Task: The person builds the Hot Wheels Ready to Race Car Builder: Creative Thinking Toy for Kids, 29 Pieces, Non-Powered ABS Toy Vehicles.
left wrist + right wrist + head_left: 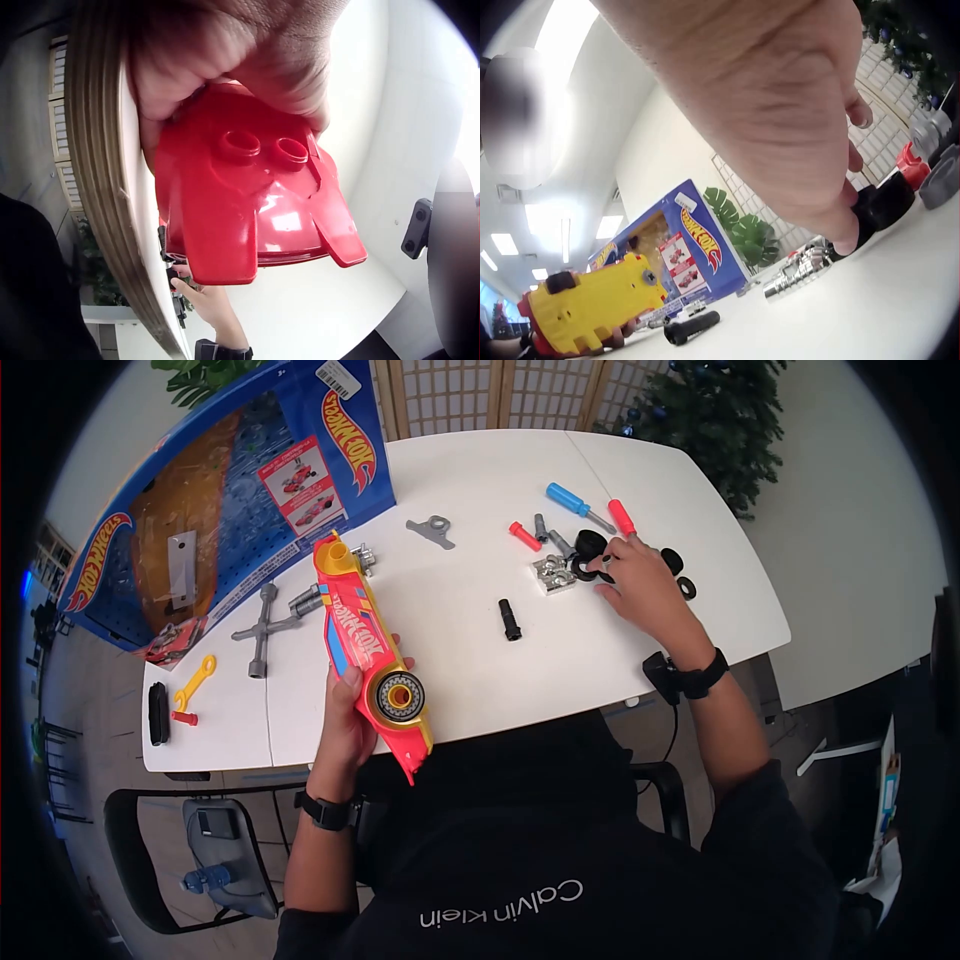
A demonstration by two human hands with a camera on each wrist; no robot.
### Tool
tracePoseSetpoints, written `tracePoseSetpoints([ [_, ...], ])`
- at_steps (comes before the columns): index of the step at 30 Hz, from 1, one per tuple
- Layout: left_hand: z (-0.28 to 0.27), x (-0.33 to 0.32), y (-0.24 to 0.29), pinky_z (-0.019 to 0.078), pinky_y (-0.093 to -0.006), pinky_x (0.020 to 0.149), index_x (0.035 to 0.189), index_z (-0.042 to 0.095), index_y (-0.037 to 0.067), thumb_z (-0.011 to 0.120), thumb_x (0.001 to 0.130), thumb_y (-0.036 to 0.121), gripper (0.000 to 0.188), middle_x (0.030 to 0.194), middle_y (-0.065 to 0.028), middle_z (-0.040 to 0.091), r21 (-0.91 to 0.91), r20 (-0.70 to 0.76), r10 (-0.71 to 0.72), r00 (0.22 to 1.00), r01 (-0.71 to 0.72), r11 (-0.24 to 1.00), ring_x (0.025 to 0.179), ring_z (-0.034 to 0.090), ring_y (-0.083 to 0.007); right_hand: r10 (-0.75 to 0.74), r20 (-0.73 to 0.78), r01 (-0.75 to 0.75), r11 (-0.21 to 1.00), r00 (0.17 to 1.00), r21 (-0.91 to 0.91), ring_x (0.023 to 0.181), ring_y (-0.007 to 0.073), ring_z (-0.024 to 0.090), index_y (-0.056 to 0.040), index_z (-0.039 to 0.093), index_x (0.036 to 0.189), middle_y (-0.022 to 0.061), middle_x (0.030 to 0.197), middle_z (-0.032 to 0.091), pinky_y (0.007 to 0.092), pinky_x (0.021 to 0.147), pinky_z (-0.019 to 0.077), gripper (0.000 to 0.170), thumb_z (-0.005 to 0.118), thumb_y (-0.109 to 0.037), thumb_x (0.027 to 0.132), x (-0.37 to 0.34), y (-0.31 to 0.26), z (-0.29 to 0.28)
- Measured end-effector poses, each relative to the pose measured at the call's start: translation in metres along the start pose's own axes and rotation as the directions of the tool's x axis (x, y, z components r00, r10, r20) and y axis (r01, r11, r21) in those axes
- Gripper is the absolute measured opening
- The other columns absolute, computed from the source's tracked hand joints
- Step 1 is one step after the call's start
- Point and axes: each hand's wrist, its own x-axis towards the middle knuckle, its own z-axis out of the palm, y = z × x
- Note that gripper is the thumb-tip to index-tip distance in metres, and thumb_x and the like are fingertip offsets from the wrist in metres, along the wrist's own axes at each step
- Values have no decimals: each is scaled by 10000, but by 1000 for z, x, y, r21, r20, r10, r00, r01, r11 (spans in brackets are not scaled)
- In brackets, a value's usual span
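At nine o'clock in the head view, the left hand [347,722] has its fingers curled round a red-and-yellow plastic toy car [352,628] over the white tabletop's [470,685] near edge, while the right hand [642,582], at two o'clock, pinches a small round black wheel [581,569] between nearly closed fingers.

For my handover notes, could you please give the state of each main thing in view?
toy car: held by left hand, one wheel visibly fitted
black wheel: touched by right hand
box: standing on table
blue screwdriver: lying loose
yellow wrench: lying loose
cross wrench: lying loose
black rod: lying loose
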Motion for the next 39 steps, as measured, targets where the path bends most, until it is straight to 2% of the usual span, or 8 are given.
tracePoseSetpoints([
  [6,-4,3,-3,595,-448,992,1572,318,28,603,987,588,858,1478,-171,521,20,32,-13,999,12,1000,1289,614,-303,31,7,-31,999,999,-22,1078,291,598,-52,783,1070,86,1071,614,438,912,519,251,804,-91,824,9,0,18],
  [11,-7,4,-1,587,-444,1013,1567,346,13,565,1020,591,826,1499,-161,524,43,95,10,995,-15,999,1319,595,-308,-73,-89,91,969,993,230,1100,322,605,3,694,936,133,1145,632,426,929,513,143,768,-44,824,5,-6,-9],
  [17,-1,4,2,605,-423,990,1529,378,2,606,1020,545,779,1435,-170,569,49,47,23,999,-25,998,1274,638,-290,109,55,-122,919,993,375,886,288,678,4,625,961,158,1011,665,377,850,560,184,763,-48,850,20,-12,-16],
  [20,3,4,3,600,-413,998,1491,411,2,617,1020,520,730,1382,-151,597,34,3,29,1000,-29,999,1240,662,-269,191,-1,-157,808,982,568,1022,228,691,-1,662,1096,115,1083,665,349,927,584,246,765,-23,874,27,-27,-25],
  [23,10,3,9,602,-411,987,1458,440,1,622,1019,515,700,1361,-143,607,51,18,38,999,-39,998,1222,669,-260,40,-3,-25,683,999,730,1088,205,683,-8,653,1184,90,1146,654,326,982,586,333,778,-21,876,31,-74,-59],
  [29,13,4,15,571,-360,998,1419,422,35,676,1021,330,557,1286,-89,621,-68,47,-4,999,7,998,1153,661,-158,-230,-180,251,336,956,908,1171,238,696,-29,628,1002,112,1151,661,358,985,590,291,829,-26,791,18,-183,-61],
  [33,12,3,11,567,-354,1004,1419,395,14,686,1022,332,587,1285,-111,619,-100,22,31,999,-28,995,1157,660,-165,-329,-238,379,483,914,789,1175,312,702,-52,602,974,163,1210,697,401,959,567,275,824,-54,811,23,-202,-41],
  [39,4,6,12,545,-346,1036,1447,308,-16,705,1015,330,681,1363,-160,550,-74,83,-31,996,37,997,1227,617,-189,-395,-174,407,644,902,647,1259,319,633,-146,679,1337,107,1284,689,445,1090,467,471,762,-133,874,22,-203,-48],
])
